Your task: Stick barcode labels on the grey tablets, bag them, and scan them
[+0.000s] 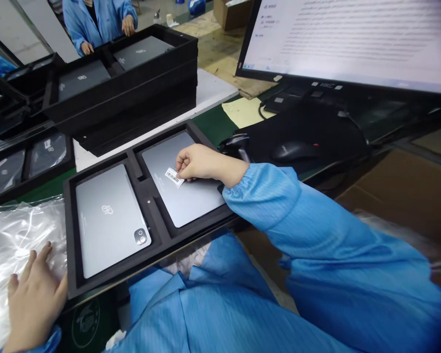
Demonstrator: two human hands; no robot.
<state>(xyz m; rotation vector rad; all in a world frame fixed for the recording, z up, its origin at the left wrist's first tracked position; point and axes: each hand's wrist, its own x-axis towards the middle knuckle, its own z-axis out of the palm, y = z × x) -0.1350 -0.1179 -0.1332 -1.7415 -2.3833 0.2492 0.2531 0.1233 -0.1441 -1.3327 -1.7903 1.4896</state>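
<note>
Between the thumb and fingers of my right hand (196,162) is a white barcode label (174,177), just over the back of a grey tablet (191,206). I cannot tell whether the label touches it. A second grey tablet (108,220), camera at its lower right corner, lies face down in the left compartment of the same black foam tray (158,215). My left hand (36,294) rests with fingers spread on clear plastic bags (25,225), close to the tray's left edge.
Stacked black trays (143,93) with tablets stand behind, and another tray (69,157) lies at left. A barcode scanner (237,143), mouse (296,151) and monitor (338,49) are to the right. A co-worker in blue (95,22) stands across the stack.
</note>
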